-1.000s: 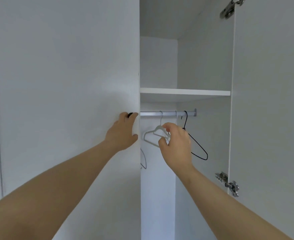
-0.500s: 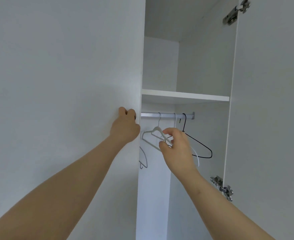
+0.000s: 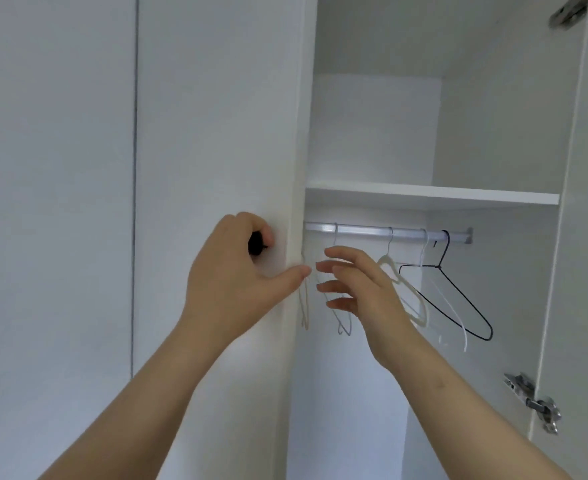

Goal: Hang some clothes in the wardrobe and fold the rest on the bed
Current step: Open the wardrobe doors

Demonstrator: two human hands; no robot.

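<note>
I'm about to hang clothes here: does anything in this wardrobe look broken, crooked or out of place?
Nothing stands out. The rail runs straight under the shelf; the black wire hanger and the pale hangers hang from it bare, only turned at differing angles. The left hand grips the black door knob.

R hand (image 3: 356,289) let go of white hanger (image 3: 420,308), fingers now spread.

A metal hinge (image 3: 542,407) is showing at lower right. A second hinge (image 3: 568,8), partly cropped, is showing at the top right corner. A closed white panel (image 3: 53,202) is standing at far left, possibly a neighbouring door.
</note>
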